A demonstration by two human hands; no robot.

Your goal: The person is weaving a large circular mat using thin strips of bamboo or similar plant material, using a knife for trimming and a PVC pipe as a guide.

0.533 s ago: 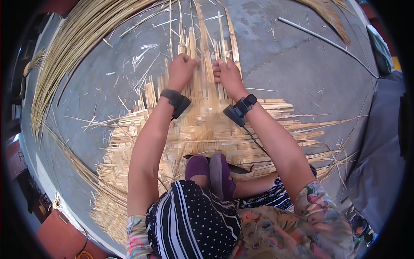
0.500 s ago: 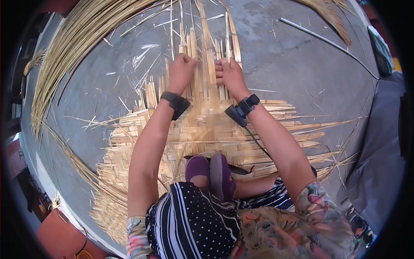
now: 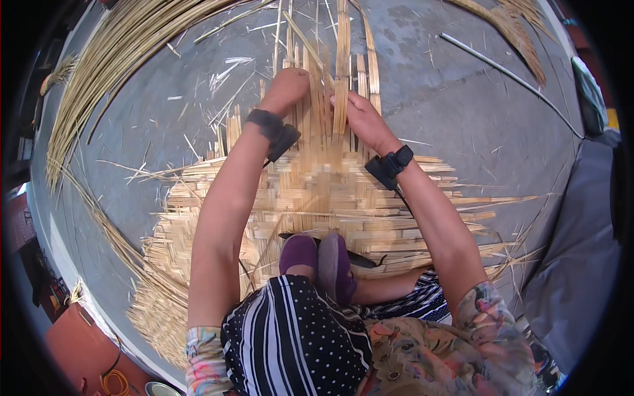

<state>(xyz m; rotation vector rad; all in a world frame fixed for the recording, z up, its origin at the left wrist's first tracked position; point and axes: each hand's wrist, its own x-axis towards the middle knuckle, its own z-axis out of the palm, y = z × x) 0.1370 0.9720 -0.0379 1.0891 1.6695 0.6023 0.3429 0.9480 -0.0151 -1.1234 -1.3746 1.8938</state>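
A woven mat of split reed strips [image 3: 277, 191] lies under my feet, its loose ends sticking out at the far side and right. My left hand [image 3: 289, 89] is closed at the upright strips on the far edge; its fingertips are turned down, and a thin split reed slants up beside them. With its thumb and fingers, my right hand [image 3: 368, 120] grips a broad reed strip [image 3: 341, 72] that stands away from the mat; some of those fingers are hidden behind it. Between the hands several strips are smeared by motion. A dark curved tool [image 3: 360, 260] lies by my shoes.
A big bundle of long reeds [image 3: 112, 72] curves along the far left. A pale rod [image 3: 508, 69] and feathery reed heads [image 3: 508, 33] lie far right. Grey cloth [image 3: 568, 224] is at the right edge. Reed scraps [image 3: 228, 69] litter the concrete floor.
My right hand has gone from loosely curled beside the strips to gripping a broad strip, which has shifted right. My left hand has turned over and moved slightly right and away from me.
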